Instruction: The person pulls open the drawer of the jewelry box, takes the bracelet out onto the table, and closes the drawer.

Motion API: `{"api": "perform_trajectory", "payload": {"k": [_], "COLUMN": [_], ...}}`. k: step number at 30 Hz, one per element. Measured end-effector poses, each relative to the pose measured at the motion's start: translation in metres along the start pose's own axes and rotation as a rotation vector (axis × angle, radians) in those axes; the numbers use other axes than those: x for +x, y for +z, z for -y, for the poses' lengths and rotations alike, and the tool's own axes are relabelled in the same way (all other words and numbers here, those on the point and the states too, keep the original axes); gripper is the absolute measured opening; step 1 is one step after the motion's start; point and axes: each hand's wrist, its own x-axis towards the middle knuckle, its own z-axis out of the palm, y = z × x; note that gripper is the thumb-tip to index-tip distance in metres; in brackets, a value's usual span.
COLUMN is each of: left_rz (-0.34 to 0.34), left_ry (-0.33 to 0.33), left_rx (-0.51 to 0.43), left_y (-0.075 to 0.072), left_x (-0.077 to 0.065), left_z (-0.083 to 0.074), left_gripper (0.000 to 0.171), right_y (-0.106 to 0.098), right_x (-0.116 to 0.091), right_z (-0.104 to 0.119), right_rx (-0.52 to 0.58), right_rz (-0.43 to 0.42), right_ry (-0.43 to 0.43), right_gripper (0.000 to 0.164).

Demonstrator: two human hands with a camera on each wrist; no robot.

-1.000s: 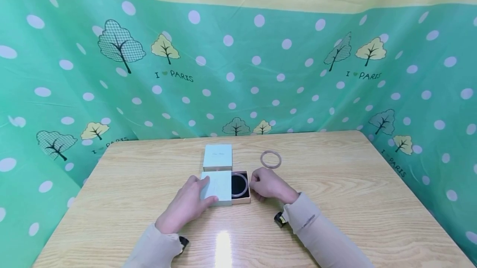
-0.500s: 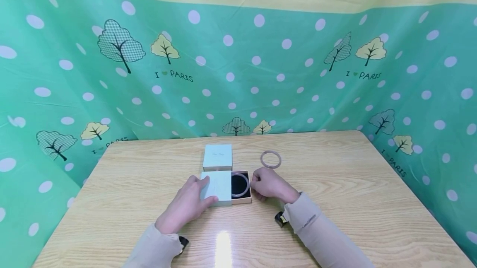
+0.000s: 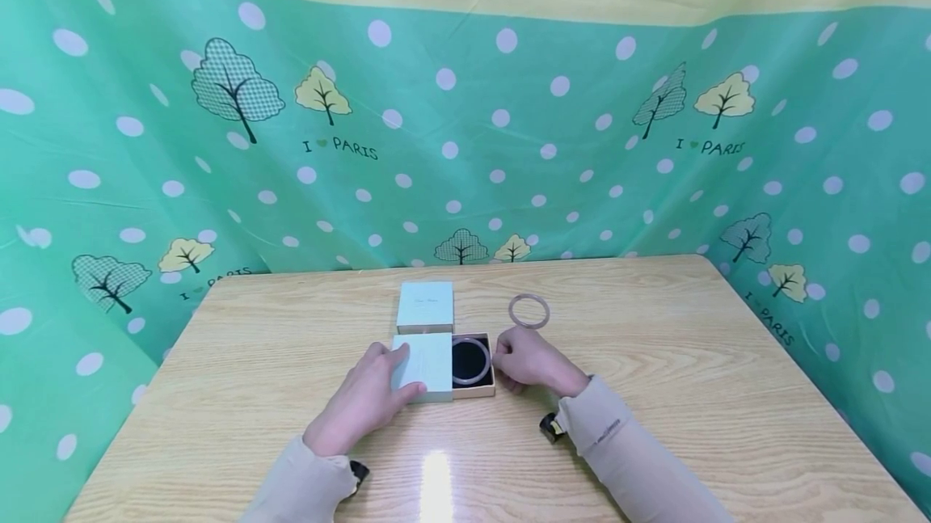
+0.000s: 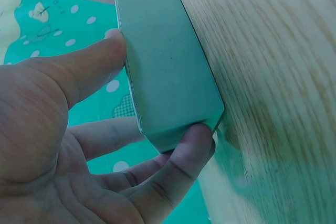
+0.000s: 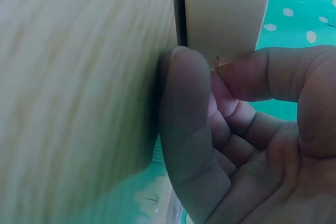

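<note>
A pale blue box sleeve [image 3: 422, 365] lies flat on the table, its cream drawer [image 3: 474, 392] partly out to the right. On the drawer's black lining rests a pale mauve bangle [image 3: 488, 361], its left side covered by the sleeve. My left hand [image 3: 360, 402] grips the sleeve, thumb along the near top edge and fingers round its left end, as the left wrist view shows. At the drawer's right end my right hand [image 3: 531, 361] pinches a small pull tab [image 5: 217, 62], mostly hidden between thumb and fingertip.
A second pale blue box [image 3: 425, 305], closed, stands right behind the sleeve. Another mauve bangle [image 3: 511, 311] lies on the wooden table [image 3: 655, 329] beyond my right hand. A green dotted curtain [image 3: 465, 143] hangs behind and beside the table.
The drawer has slid a little further right out of the sleeve, carrying its bangle along. My right hand has moved slightly right with it, while my left hand has stayed on the sleeve.
</note>
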Motion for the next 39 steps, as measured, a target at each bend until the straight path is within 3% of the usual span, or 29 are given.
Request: {"api": "perform_trajectory", "payload": {"k": [39], "left_rz": [-0.018], "left_ry": [-0.001], "left_rx": [-0.008], "left_y": [0.0001], "left_x": [0.0002], "left_z": [-0.0002], "left_gripper": [0.071], "right_y": [-0.0049], "right_x": [-0.0051], "right_z": [-0.0024], "right_rx": [0.019], "right_rz": [-0.003], "right_ry": [0.013], "right_gripper": [0.024]}}
